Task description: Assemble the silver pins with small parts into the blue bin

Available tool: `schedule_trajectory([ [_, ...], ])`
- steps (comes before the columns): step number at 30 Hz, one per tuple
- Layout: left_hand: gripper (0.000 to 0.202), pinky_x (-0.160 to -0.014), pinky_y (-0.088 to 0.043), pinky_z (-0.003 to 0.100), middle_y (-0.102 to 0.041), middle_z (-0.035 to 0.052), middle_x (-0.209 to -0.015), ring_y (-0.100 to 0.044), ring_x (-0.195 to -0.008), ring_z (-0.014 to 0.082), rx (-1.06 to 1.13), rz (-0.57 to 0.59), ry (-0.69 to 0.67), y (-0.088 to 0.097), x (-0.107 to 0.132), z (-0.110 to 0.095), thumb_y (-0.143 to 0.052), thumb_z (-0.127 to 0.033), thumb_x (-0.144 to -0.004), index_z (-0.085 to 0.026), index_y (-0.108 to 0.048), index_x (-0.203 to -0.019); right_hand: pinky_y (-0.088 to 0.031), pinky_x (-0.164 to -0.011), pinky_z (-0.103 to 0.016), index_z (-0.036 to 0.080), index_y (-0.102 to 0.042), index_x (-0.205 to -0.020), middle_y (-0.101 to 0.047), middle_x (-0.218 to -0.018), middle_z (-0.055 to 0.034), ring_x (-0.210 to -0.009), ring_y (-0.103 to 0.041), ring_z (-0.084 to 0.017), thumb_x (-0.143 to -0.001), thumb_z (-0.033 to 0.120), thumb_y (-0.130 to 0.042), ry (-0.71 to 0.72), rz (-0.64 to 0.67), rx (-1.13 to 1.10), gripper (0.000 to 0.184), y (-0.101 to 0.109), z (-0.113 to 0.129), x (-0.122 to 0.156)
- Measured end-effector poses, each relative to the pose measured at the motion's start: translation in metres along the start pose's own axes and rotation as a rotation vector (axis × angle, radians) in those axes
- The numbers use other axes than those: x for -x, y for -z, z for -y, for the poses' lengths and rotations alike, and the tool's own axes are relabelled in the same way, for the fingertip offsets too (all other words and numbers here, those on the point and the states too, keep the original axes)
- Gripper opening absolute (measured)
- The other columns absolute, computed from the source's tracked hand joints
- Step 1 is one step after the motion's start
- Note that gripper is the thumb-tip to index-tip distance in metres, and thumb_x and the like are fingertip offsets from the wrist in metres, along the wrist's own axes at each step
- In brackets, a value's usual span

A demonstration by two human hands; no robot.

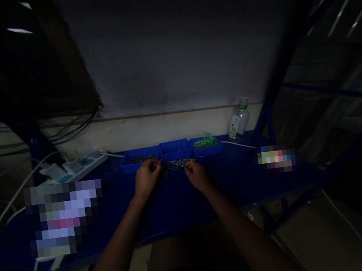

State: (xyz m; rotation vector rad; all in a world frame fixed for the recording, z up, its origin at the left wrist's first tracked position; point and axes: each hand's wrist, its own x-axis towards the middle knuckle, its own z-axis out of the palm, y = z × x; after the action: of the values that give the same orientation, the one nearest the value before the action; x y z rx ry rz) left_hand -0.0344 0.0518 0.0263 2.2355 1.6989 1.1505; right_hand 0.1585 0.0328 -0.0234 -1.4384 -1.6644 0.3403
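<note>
My left hand [147, 177] is in front of the left blue bin, its thumb and fingers pinched together on something small that I cannot make out. My right hand [197, 174] is likewise pinched, at the right end of a pile of small metal pieces [174, 165] on the blue table. What its fingertips hold is too small and dark to tell. The left blue bin [127, 163] contains small brownish metal parts. In the middle blue bin [173, 147] a thin metal piece shows. Green, see-through pieces [205, 141] fill the right blue bin [207, 150].
A clear bottle [238, 122] stands at the table's back right. To the left lies a white power strip [87, 164] with plugs and cables. Blurred-out items rest on the left and right of the table [177, 215]. A wall rises behind the bins.
</note>
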Motion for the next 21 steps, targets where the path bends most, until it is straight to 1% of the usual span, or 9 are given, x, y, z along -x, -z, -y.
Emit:
schedule_trajectory([
  [3,0.041,-0.073,-0.04,0.029,-0.062,0.01,-0.092,-0.055,-0.086,0.0221,-0.243,-0.081,0.042,0.014,-0.02,0.01,-0.042,-0.044,-0.08,-0.014,-0.055,-0.105,-0.038,-0.067,-0.021,0.02,-0.054,-0.096,-0.058,-0.077,-0.0005,-0.073,-0.053,-0.012,-0.078,0.026,-0.049,0.005,0.091,0.128,0.019,-0.004,-0.001,0.0],
  [6,0.045,-0.079,-0.039,0.033,-0.06,0.0124,-0.098,-0.054,-0.092,0.0246,-0.364,-0.073,0.031,0.015,-0.021,0.01,-0.04,-0.043,-0.081,-0.013,-0.048,-0.114,-0.038,-0.069,-0.023,0.021,-0.054,-0.097,-0.059,-0.083,-0.0018,-0.078,-0.054,-0.013,-0.079,0.034,-0.05,0.006,0.149,0.253,0.022,-0.006,0.005,0.001],
  [8,0.038,-0.081,-0.039,0.032,-0.059,0.0107,-0.101,-0.053,-0.095,0.0228,-0.345,-0.024,-0.01,0.008,-0.01,0.003,-0.037,-0.039,-0.084,-0.016,-0.051,-0.11,-0.039,-0.071,-0.025,0.022,-0.055,-0.094,-0.059,-0.088,-0.0031,-0.082,-0.055,-0.015,-0.078,0.04,-0.05,-0.011,0.165,0.34,0.025,-0.008,0.009,-0.001],
  [10,0.032,-0.079,-0.04,0.029,-0.059,0.0083,-0.102,-0.054,-0.093,0.0207,-0.294,0.055,-0.007,-0.002,0.006,-0.004,-0.036,-0.036,-0.084,-0.018,-0.052,-0.106,-0.039,-0.072,-0.028,0.022,-0.056,-0.093,-0.06,-0.091,-0.0045,-0.084,-0.056,-0.017,-0.077,0.045,-0.049,-0.046,0.179,0.416,0.029,-0.011,0.013,-0.005],
  [12,0.029,-0.074,-0.041,0.028,-0.06,0.0068,-0.101,-0.056,-0.089,0.0197,-0.25,0.145,-0.004,-0.012,0.022,-0.011,-0.037,-0.033,-0.084,-0.02,-0.05,-0.107,-0.04,-0.071,-0.029,0.021,-0.056,-0.095,-0.061,-0.09,-0.0062,-0.083,-0.057,-0.018,-0.078,0.046,-0.048,-0.085,0.201,0.462,0.031,-0.014,0.016,-0.01],
  [14,0.028,-0.07,-0.041,0.027,-0.059,0.0062,-0.1,-0.057,-0.087,0.0193,-0.22,0.208,-0.04,-0.019,0.034,-0.015,-0.037,-0.031,-0.084,-0.021,-0.048,-0.108,-0.041,-0.071,-0.028,0.02,-0.057,-0.094,-0.062,-0.089,-0.0077,-0.083,-0.058,-0.018,-0.081,0.042,-0.046,-0.104,0.207,0.487,0.029,-0.018,0.018,-0.015],
  [17,0.022,-0.068,-0.041,0.027,-0.06,0.0061,-0.095,-0.057,-0.083,0.0185,-0.194,0.272,-0.096,-0.023,0.041,-0.017,-0.038,-0.03,-0.084,-0.02,-0.051,-0.099,-0.041,-0.073,-0.028,0.019,-0.058,-0.093,-0.062,-0.089,-0.0088,-0.085,-0.058,-0.018,-0.085,0.036,-0.041,-0.092,0.208,0.497,0.025,-0.02,0.017,-0.018],
  [19,0.019,-0.068,-0.04,0.026,-0.06,0.0056,-0.089,-0.057,-0.08,0.0179,-0.171,0.297,-0.126,-0.022,0.041,-0.016,-0.039,-0.03,-0.083,-0.02,-0.053,-0.091,-0.041,-0.072,-0.029,0.019,-0.057,-0.092,-0.062,-0.089,-0.0098,-0.085,-0.059,-0.019,-0.086,0.034,-0.038,-0.086,0.21,0.498,0.025,-0.019,0.016,-0.017],
  [21,0.02,-0.068,-0.041,0.026,-0.06,0.0048,-0.087,-0.057,-0.079,0.0174,-0.124,0.306,-0.147,-0.022,0.04,-0.015,-0.04,-0.031,-0.082,-0.02,-0.054,-0.089,-0.041,-0.071,-0.029,0.017,-0.056,-0.093,-0.063,-0.089,-0.0106,-0.083,-0.059,-0.019,-0.087,0.033,-0.037,-0.067,0.215,0.492,0.025,-0.016,0.015,-0.015],
])
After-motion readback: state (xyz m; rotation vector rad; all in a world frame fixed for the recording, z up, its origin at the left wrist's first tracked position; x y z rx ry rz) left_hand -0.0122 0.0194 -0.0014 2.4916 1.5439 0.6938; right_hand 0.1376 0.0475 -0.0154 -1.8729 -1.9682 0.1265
